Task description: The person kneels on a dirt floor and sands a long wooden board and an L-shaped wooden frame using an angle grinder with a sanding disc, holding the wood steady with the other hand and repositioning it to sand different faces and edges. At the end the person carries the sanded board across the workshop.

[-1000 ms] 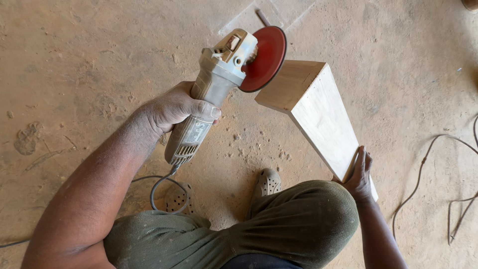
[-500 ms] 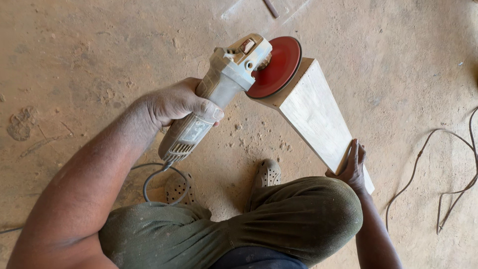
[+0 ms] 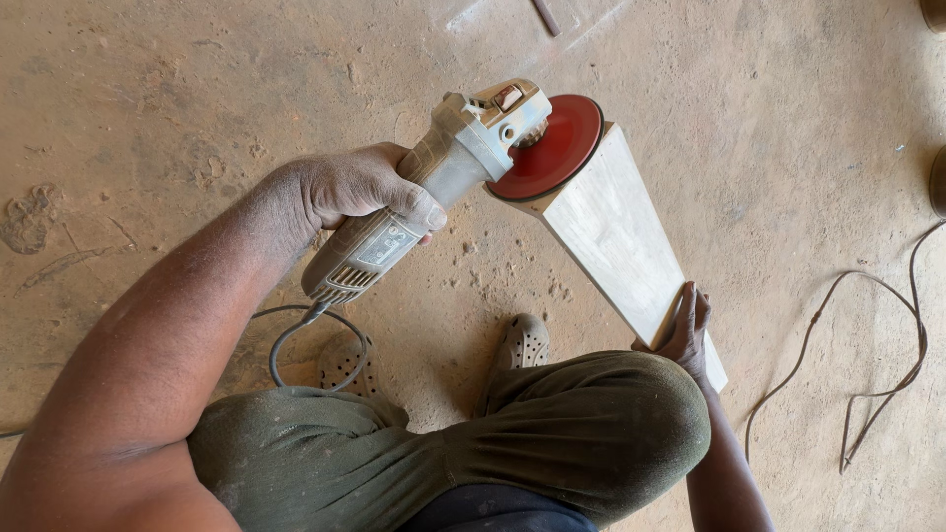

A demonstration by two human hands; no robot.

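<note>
Bright, even daylight fills the head view, warm in tone, with no harsh glare. Shadows are soft and short: the angle grinder [image 3: 434, 187] and the left hand [image 3: 345, 192] throw a faint dark patch on the dusty floor [image 3: 197, 79] toward 5 o'clock, and a deeper shadow sits under the bent knee [image 3: 591, 433] around the sandals [image 3: 522, 345]. The pale face of the wooden block [image 3: 621, 246] is the brightest area, slightly washed but not blown out. Focus is sharp across the centre; the red sanding disc [image 3: 552, 148] shows slight smear. The forearm at 7 o'clock looms large and soft, and lines bend mildly at the edges.
</note>
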